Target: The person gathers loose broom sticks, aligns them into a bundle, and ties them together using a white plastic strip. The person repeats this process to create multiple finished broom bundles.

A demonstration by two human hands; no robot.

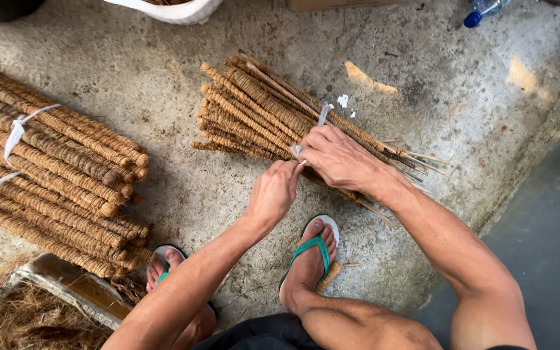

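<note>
i see a bundle of fibre-wrapped sticks (260, 120) lying on the concrete floor (163, 78), between my feet and a white tub (176, 10). my right hand (338, 159) presses it down, grip clamped on a white strap (322, 115); my left hand (273, 194) pinches the strap's loose end. best pulled taut and level, i judge. tied bundles (53, 175) lie well apart.
</note>
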